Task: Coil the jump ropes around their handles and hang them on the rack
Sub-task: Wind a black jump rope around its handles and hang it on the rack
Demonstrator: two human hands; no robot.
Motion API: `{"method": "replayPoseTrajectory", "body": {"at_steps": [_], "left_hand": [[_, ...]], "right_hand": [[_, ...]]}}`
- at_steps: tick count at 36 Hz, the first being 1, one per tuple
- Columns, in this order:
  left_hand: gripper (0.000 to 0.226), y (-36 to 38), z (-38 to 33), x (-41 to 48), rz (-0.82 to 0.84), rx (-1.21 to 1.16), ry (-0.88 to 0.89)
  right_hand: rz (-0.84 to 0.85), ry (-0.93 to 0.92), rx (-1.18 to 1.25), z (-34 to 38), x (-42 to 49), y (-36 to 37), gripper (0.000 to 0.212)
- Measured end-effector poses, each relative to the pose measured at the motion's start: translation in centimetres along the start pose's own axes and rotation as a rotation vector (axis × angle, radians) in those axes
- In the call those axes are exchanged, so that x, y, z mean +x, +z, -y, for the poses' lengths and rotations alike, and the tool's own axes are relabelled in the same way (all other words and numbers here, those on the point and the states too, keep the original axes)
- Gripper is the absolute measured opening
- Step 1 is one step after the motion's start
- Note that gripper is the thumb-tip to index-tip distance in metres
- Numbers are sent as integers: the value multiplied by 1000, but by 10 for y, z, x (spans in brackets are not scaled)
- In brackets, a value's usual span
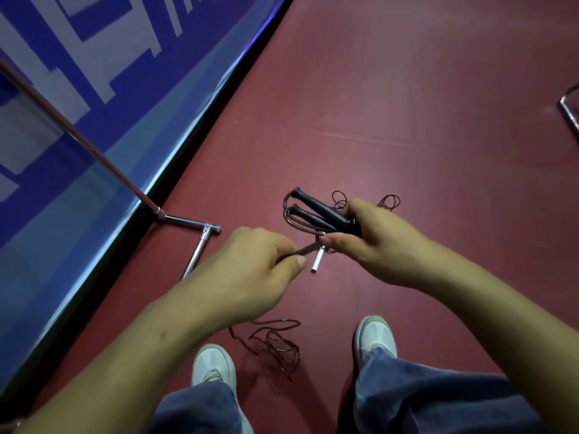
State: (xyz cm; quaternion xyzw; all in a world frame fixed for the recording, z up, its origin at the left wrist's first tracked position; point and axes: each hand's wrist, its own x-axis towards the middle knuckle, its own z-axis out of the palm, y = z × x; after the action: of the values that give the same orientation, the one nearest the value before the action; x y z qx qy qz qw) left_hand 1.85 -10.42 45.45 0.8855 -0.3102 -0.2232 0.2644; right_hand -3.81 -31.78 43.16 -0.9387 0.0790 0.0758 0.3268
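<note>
Head view looks down at a red floor [407, 120]. At the left of the frame the rack [94, 151] stands against a blue banner wall [94, 57], its chrome pole slanting down to a foot bar at left centre. Just right of that foot, the left hand [250, 267] pinches a short stretch of the jump rope [305, 248] between thumb and curled fingers. That stretch runs taut up and to the right, to the thumb of the right hand, and a white end piece [317, 263] hangs beside it between the two hands. At bottom centre the rope's slack lies in a loose tangle on the floor between the two shoes [213, 364].

Right of centre the right hand [376, 233] grips the two black handles [313, 211] side by side at one end. Their long axis runs from that fist toward the upper left, free ends pointing to the rack side, with rope loops at those tips. More slack shows behind the right hand. The handles lie up and right of the left hand, so the winding likely falls to that hand, carrying rope across the handles' axis. The rack is nearer the left hand.
</note>
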Motion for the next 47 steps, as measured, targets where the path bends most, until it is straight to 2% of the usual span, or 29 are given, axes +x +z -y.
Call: {"method": "replayPoseTrajectory", "body": {"at_steps": [3,5,8,12,14,18,20,24,28,31,35,37,39,41,43,47], "left_hand": [[28,0,-3,-5,-33,235,114],[24,-7,1,-3,-96,301,190],[18,-18,7,2,-182,300,312],[29,-25,11,6,-192,188,313],[27,-28,13,9,-198,104,291],[19,-33,20,12,-146,-215,141],[19,-32,25,12,-106,-327,130],[13,-24,34,14,-16,-626,106],[22,-5,29,15,9,-638,70],[43,10,21,16,51,-722,-16],[44,20,9,17,118,-780,-52],[44,20,10,16,151,-763,-58],[39,17,13,15,182,-682,-65],[28,14,16,15,178,-526,-59],[21,11,18,15,152,-304,-32],[26,3,17,16,67,10,19]], "right_hand": [[72,5,-52,3,1,5,37],[174,-6,-93,3,1,8,38],[311,-24,-143,9,-5,12,41],[425,-138,-261,23,-16,25,36],[393,-221,-288,28,-18,27,32],[319,-326,-223,35,-20,21,25],[303,-349,-105,36,-22,19,23],[174,-336,157,33,-22,10,39],[28,-188,347,30,-18,4,36],[-106,-102,447,27,-12,5,35],[-134,-117,586,27,-10,10,47],[-159,-125,573,24,-8,10,37],[-182,-58,513,17,-3,7,27],[-179,32,389,6,3,5,29],[-122,91,244,-3,6,4,33],[63,126,25,-12,5,2,35]]}}
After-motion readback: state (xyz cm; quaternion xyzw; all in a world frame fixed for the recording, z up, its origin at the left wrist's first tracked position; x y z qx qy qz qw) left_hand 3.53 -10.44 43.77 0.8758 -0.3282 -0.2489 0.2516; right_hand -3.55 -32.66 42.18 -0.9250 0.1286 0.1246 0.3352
